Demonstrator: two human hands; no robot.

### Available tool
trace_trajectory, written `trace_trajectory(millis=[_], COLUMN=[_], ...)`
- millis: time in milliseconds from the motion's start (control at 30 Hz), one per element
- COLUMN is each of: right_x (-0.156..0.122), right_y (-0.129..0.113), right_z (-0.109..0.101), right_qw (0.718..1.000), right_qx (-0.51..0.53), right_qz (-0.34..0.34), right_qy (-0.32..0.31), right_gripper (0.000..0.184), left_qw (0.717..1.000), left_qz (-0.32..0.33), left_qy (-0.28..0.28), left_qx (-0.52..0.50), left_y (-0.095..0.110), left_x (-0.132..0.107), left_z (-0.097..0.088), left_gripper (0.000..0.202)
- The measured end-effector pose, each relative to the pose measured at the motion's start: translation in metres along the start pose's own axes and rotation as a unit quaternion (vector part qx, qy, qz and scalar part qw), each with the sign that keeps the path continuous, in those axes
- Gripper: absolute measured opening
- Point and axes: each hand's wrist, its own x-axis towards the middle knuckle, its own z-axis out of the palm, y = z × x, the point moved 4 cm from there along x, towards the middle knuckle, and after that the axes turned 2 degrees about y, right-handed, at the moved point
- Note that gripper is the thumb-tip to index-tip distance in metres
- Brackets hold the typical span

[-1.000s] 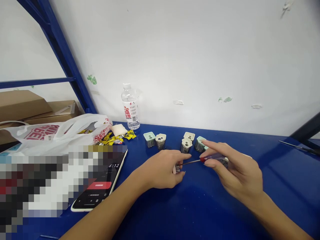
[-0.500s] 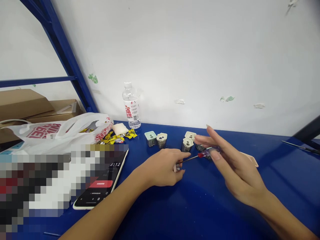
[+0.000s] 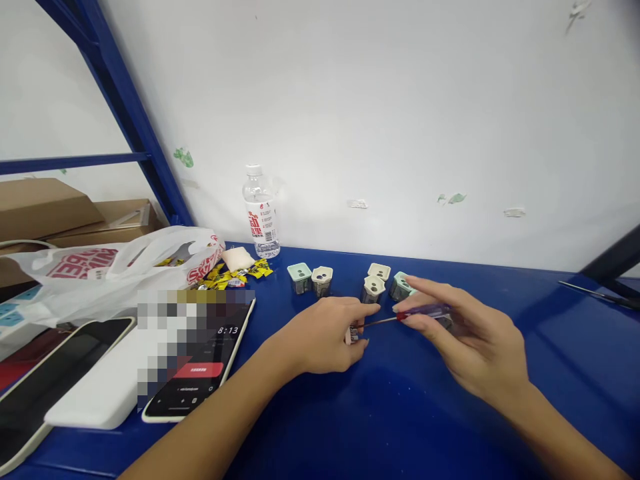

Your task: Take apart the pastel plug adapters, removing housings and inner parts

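Note:
My left hand (image 3: pixel 325 337) is closed around a small sharpener piece (image 3: pixel 353 334), pale with some metal showing; the fingers hide most of it. In my right hand (image 3: pixel 483 343), thumb and fingers pinch the red and purple see-through handle of a screwdriver (image 3: pixel 425 311). Its thin shaft points left, and the tip reaches the piece in my left hand. Behind the hands stand two-hole pencil sharpeners with dark see-through bodies: a mint one (image 3: pixel 300 279) beside a cream one (image 3: pixel 322 282), two cream ones (image 3: pixel 374 289) close together, and a mint one (image 3: pixel 401 287) partly behind my right fingers.
Left of my arm lie a phone (image 3: pixel 227 353), a white slab-shaped device (image 3: pixel 107 387) and another phone (image 3: pixel 65 373). Behind them are a plastic bag (image 3: pixel 145 257), yellow wrapped packets (image 3: pixel 260 269) and a water bottle (image 3: pixel 262 220). A thin dark tool (image 3: pixel 590 291) lies far right.
My right fingers have closed from a loose, spread pose onto the screwdriver handle, and the hand sits slightly lower. My left hand keeps its hold on the sharpener piece. The view shifted slightly.

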Motion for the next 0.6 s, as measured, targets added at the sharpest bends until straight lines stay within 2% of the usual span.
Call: trace_trajectory(millis=[67, 167, 333, 400, 500, 600], right_x=[0.0002, -0.0006, -0.0013, -0.0008, -0.0004, -0.0011], right_y=[-0.0010, -0.0017, -0.0004, 0.0001, 0.0006, -0.0004], right_z=[0.0003, 0.0014, -0.0001, 0.0007, 0.0018, -0.0004], right_qw=[1.000, 0.999, 1.000, 1.000, 0.999, 0.999], right_qx=[-0.010, -0.016, 0.003, 0.003, 0.014, 0.017], right_qz=[-0.018, -0.010, -0.015, -0.024, -0.002, 0.015], right_qy=[-0.012, -0.044, -0.007, -0.013, -0.041, -0.026], right_gripper=[0.048, 0.055, 0.052, 0.051, 0.055, 0.045], left_qw=[1.000, 1.000, 1.000, 1.000, 1.000, 1.000], left_qz=[0.000, 0.007, 0.007, 0.005, 0.003, 0.004], left_qy=[0.006, 0.011, -0.011, -0.012, -0.008, -0.016], left_qx=[-0.007, -0.005, 0.005, 0.000, -0.006, -0.005], left_y=[-0.0010, -0.0010, 0.0012, 0.0017, 0.0018, 0.0022], left_x=[0.0000, 0.0007, 0.0010, 0.0010, 0.0013, 0.0016], left_z=[0.0001, -0.0001, 0.0016, 0.0019, 0.0013, 0.0023], left_gripper=[0.052, 0.048, 0.051, 0.053, 0.052, 0.052])
